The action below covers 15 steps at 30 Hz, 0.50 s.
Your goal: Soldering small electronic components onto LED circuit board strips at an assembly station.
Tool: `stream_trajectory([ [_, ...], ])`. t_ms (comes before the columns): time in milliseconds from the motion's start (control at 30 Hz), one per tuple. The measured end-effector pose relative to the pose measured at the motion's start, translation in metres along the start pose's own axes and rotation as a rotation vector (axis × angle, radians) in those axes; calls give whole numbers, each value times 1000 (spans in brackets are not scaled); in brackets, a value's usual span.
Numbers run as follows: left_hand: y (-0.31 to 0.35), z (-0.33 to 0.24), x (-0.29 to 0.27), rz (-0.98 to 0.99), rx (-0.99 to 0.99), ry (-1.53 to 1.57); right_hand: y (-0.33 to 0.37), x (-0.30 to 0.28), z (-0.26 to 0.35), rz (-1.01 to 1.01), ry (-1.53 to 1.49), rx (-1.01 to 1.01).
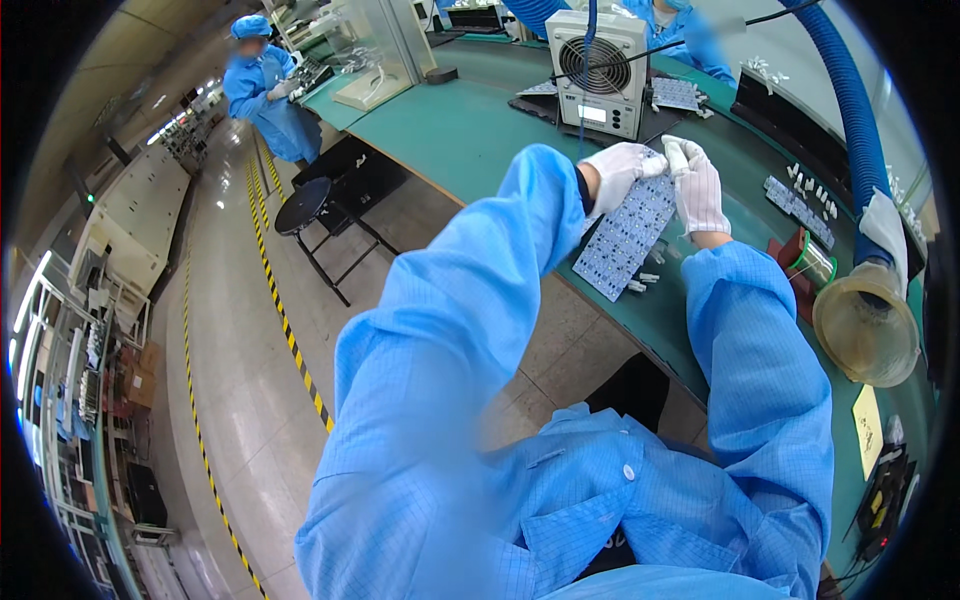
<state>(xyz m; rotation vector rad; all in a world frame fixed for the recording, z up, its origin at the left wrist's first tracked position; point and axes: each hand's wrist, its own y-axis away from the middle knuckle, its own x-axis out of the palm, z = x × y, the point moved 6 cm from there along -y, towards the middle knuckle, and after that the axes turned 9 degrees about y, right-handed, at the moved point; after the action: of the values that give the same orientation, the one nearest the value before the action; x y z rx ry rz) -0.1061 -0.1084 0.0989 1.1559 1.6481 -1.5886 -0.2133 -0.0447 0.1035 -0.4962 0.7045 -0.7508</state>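
My left hand [622, 173], right hand [700, 190] at far end of pale board [627, 238]; long axis slants toward me, leftward. Fingers bunched; can't tell what's clamped.

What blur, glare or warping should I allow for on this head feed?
Head view: hazy blur on the left sleeve; head view: pale glare on the floor; head view: floor tape bends, corners go black; head view: board, left hand and right hand look fairly crisp, the board's parts too small to tell.
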Motion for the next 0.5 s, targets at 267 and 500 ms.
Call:
stream_trajectory([
  [267, -14, 18, -1, -3, -235, 674, -4, -1, -3, -78, 104, 26],
  [500, -40, 29, 22, 362, -297, -424, -12, 23, -44, 113, 645, -71],
])
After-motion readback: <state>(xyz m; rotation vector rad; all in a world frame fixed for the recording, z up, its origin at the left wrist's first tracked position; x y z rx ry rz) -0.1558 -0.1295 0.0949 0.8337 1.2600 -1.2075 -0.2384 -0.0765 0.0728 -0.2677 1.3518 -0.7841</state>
